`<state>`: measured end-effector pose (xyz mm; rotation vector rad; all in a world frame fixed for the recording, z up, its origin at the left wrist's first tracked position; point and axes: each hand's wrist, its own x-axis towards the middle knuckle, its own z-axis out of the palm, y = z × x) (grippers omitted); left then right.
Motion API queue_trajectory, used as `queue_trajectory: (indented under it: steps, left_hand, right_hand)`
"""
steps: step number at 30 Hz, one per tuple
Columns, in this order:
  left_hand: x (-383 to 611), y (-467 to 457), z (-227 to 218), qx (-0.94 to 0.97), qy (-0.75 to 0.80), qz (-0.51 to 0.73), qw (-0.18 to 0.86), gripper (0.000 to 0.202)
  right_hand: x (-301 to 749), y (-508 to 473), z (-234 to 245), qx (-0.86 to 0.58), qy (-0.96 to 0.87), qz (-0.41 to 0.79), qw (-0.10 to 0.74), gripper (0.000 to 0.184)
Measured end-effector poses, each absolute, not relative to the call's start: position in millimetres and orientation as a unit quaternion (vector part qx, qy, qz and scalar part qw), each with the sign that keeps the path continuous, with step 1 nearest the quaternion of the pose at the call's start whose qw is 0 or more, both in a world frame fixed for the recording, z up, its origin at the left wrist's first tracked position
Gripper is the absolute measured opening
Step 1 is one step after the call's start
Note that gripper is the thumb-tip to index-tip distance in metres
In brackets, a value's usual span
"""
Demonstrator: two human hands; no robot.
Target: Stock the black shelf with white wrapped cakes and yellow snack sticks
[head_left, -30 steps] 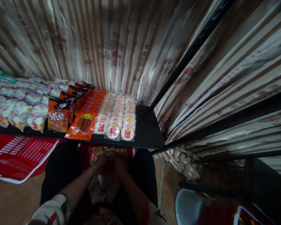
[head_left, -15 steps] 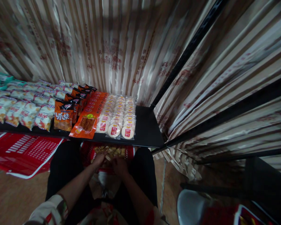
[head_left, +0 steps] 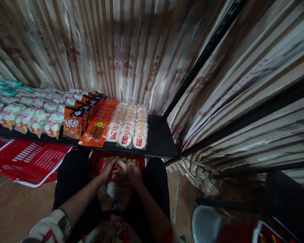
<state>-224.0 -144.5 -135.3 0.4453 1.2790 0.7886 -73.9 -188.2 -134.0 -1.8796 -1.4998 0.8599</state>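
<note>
Between my knees, my left hand (head_left: 109,170) is closed on a round white cracker packet (head_left: 121,166) with a red label. My right hand (head_left: 135,174) has its fingers curled together at the packet's right edge, seemingly pinching the wrapper. Under both hands is a red basket (head_left: 93,161) holding several yellowish-brown packets, partly hidden by the shelf edge and my hands. Similar round cracker packets (head_left: 139,141) lie overlapped in rows on the black shelf (head_left: 161,136) above.
Left of the crackers are an orange snack bag (head_left: 96,130), orange-and-black bags (head_left: 72,123) and white snack bags (head_left: 54,123). A second red basket (head_left: 40,158) is below the shelf. Black metal bars (head_left: 205,55) and a striped curtain (head_left: 131,50) border the right and back. A grey stool (head_left: 207,222) stands lower right.
The cracker packet has come up and turned its labelled face into view between my hands. My hands have moved slightly apart. The view has shifted a little.
</note>
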Motion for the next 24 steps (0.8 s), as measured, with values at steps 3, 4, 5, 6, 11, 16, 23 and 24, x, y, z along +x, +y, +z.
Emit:
queue_trajectory:
  steps: [3, 4, 5, 6, 11, 16, 23, 24]
  left_hand:
    - [-226, -147, -132, 0.246, 0.558, 0.353, 0.709, 0.038]
    - [-226, -148, -132, 0.26, 0.554, 0.351, 0.709, 0.039]
    - [-226, -150, -131, 0.273, 0.549, 0.349, 0.709, 0.041]
    - [-226, -151, -130, 0.286, 0.543, 0.348, 0.709, 0.042]
    - [-224, -160, -119, 0.326, 0.519, 0.333, 0.716, 0.049]
    - [-225, -167, -111, 0.356, 0.505, 0.301, 0.726, 0.045]
    - [-226, -169, -106, 0.376, 0.439, 0.267, 0.772, 0.05]
    - [-226, -169, -106, 0.377, 0.431, 0.269, 0.775, 0.053]
  right_hand:
    - [-71, -189, -135, -0.701, -0.555, 0.326, 0.307, 0.021]
    - [-71, -189, -135, -0.701, -0.552, 0.326, 0.312, 0.022]
    - [-70, -189, -134, -0.702, -0.548, 0.325, 0.318, 0.023]
    - [-70, -188, -133, -0.703, -0.544, 0.324, 0.324, 0.023]
    - [-67, -187, -123, -0.696, -0.529, 0.326, 0.359, 0.026]
    - [-61, -184, -109, -0.702, -0.518, 0.327, 0.363, 0.029]
    - [-56, -181, -83, -0.713, -0.524, 0.312, 0.347, 0.028]
    - [-56, -181, -80, -0.712, -0.535, 0.307, 0.335, 0.027]
